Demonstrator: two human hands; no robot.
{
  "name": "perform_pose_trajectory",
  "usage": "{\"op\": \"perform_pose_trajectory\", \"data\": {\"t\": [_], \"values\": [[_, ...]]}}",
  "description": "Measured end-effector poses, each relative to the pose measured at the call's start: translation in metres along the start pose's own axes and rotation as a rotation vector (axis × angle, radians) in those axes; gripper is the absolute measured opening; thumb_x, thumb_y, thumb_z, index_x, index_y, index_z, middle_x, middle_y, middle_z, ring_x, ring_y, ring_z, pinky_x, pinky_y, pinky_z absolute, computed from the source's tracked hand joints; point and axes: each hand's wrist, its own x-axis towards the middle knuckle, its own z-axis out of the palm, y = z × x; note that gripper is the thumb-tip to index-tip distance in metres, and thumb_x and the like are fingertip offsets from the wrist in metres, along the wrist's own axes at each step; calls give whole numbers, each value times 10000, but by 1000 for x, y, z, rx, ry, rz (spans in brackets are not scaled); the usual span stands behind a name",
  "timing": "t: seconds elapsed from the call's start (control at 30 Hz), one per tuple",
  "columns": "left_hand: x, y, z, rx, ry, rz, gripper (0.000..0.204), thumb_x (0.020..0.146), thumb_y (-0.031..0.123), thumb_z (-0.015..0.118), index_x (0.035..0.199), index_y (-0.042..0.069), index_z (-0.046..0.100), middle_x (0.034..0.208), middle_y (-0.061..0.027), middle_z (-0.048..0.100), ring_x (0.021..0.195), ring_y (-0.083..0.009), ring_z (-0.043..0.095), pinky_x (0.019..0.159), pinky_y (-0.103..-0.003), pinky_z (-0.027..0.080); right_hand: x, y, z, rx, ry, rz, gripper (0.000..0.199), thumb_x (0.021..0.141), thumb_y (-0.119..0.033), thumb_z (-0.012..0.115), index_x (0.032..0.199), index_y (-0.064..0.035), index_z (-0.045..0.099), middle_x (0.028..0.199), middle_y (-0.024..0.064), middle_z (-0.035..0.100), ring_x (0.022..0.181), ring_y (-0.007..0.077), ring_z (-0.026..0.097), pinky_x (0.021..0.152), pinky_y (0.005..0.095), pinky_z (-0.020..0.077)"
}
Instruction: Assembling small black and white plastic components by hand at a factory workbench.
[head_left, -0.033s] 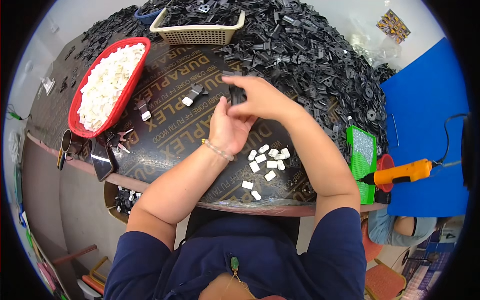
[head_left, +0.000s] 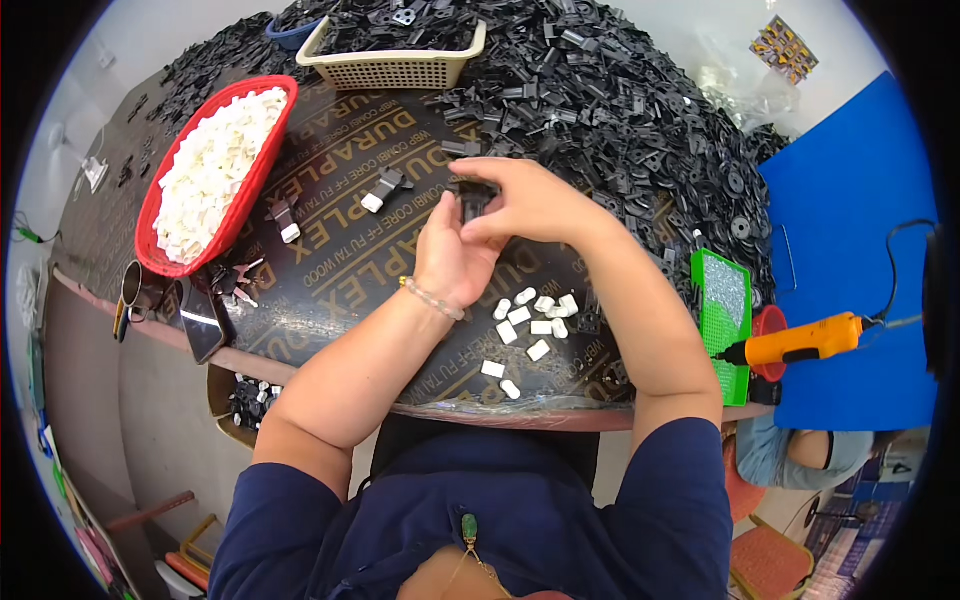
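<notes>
In front of me my two hands meet over the dark board. A black plastic part (head_left: 475,203) is between them, partly hidden by fingers. My left hand (head_left: 455,258), palm up with a bead bracelet at the wrist, is closed on its near side, the thumb against it. My right hand (head_left: 530,203) curls around it from the right, thumb below and fingers above. Several small white blocks (head_left: 519,316) lie loose below the hands. Left of them rest a black part with a white end (head_left: 388,187) and a similar part (head_left: 285,217).
A red basket (head_left: 150,235) of white pieces stands at the left, near a phone (head_left: 203,325) and a metal cup (head_left: 145,287). Black parts (head_left: 620,130) heap around a beige basket (head_left: 390,75) and rightward. At right are a green tray (head_left: 735,320) and an orange power screwdriver (head_left: 805,343).
My right thumb and fingers have drawn in closer around the black plastic part, which shows a little differently between the hands. My left hand has barely moved.
</notes>
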Motion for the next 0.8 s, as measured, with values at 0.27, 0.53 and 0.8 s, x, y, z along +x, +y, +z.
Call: {"op": "perform_pose_trajectory", "data": {"t": [0.27,0.53,0.8], "values": [[-17,-10,18,321,-57,-18,276,1062,203,447,1321,114,476,1172,-83,649,951,-166,600,826,-301,481,-103,63,-67,-386,133,497,213,769,-180,777,937,-52,742,896,180,687,930,361,663,876,425,523],[-23,-18,27,466,-137,14,346,1021,109,526,1356,91,444,1181,-157,626,1059,-226,631,906,-357,532,-133,73,-45,-444,235,463,302,746,-57,797,1033,-32,708,957,146,651,968,325,642,880,399,508],[-26,-14,30,433,-286,-187,260,1007,102,545,1263,69,520,1149,-144,639,1087,-253,661,959,-390,560,-114,-7,-33,-56,642,64,206,801,36,732,990,-30,684,956,78,668,827,212,655,712,292,527]]}}
